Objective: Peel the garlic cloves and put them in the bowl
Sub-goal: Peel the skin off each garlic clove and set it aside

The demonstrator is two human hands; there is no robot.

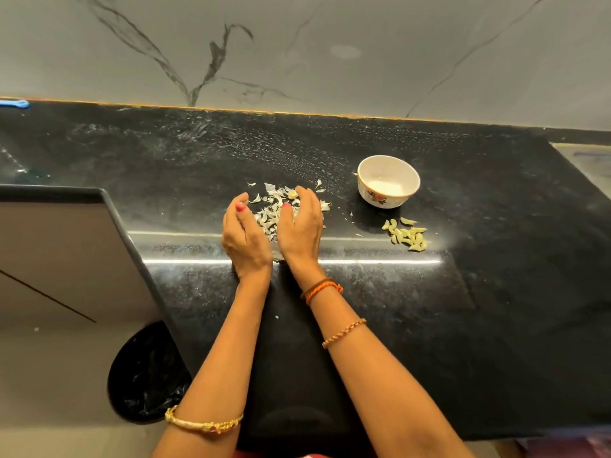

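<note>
A pile of papery garlic skins [269, 211] lies on the black counter [463, 292] between my two hands. My left hand [243, 234] stands on its edge at the pile's left side, fingers relaxed and slightly curved. My right hand [302, 223] cups the pile from the right, its fingers lying over the skins. To the right sits a small white bowl [388, 181] with a flower print; it looks empty. Several peeled yellowish garlic cloves [406, 234] lie on the counter just in front of the bowl.
A marble wall [330, 51] backs the counter. A black bin with a liner [148, 375] stands on the floor below the counter's left edge. A blue object [15, 103] lies at the far left back.
</note>
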